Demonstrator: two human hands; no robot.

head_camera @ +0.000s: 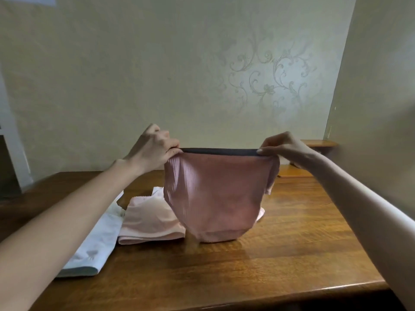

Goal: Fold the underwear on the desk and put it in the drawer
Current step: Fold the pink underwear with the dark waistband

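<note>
Dusty-pink ribbed underwear (215,194) with a dark waistband hangs in the air above the wooden desk (280,239), its lower edge just touching the desktop. My left hand (155,149) pinches the waistband's left end. My right hand (285,147) pinches its right end, so the band is stretched flat between them. Pale pink underwear (146,218) lies on the desk behind and to the left of the hanging piece. A white garment (94,248) lies further left, partly under my left forearm. No drawer is in view.
A patterned wall rises directly behind the desk. At the back right, small light-wood shelves (294,172) stand beside a tall pale panel (370,108). The desk's front edge runs along the bottom right.
</note>
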